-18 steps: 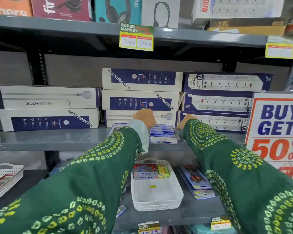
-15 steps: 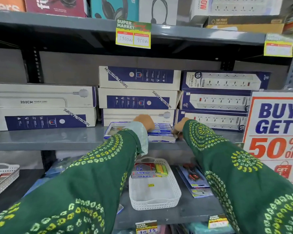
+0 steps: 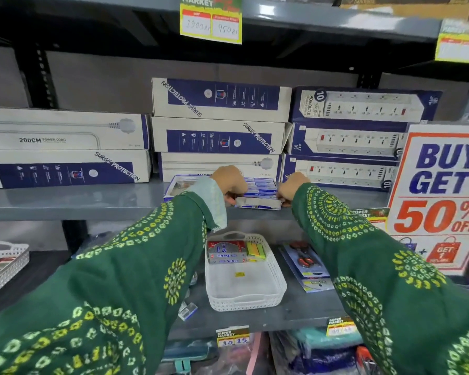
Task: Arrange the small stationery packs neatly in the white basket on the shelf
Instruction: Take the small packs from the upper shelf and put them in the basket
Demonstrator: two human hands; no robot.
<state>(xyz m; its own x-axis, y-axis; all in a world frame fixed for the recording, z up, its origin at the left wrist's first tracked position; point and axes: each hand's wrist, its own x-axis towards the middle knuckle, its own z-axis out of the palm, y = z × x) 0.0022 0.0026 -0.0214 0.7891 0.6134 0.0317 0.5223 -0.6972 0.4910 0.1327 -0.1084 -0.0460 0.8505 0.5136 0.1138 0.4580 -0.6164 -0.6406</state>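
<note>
A stack of small blue-and-white stationery packs (image 3: pixel 259 194) lies at the front of the middle shelf. My left hand (image 3: pixel 229 181) grips the stack's left end and my right hand (image 3: pixel 291 186) grips its right end. The white basket (image 3: pixel 245 289) stands on the shelf below, straight under my hands. Red-and-silver staple boxes (image 3: pixel 226 251) and a yellow-green pack (image 3: pixel 256 250) fill its far end; the near part holds only a small yellow sticker. Green patterned sleeves cover both arms.
Surge-protector boxes (image 3: pixel 218 136) are stacked right behind the packs. A flat clear-fronted box (image 3: pixel 178 185) lies left of my left hand. Scissors on cards (image 3: pixel 305 262) lie right of the basket, a "50% OFF" sign (image 3: pixel 441 196) stands further right, another white basket (image 3: pixel 4 262) far left.
Both hands have come down from the power-strip boxes and closed on the ends of the blue-and-white stack. The stack has slid toward the shelf's front edge.
</note>
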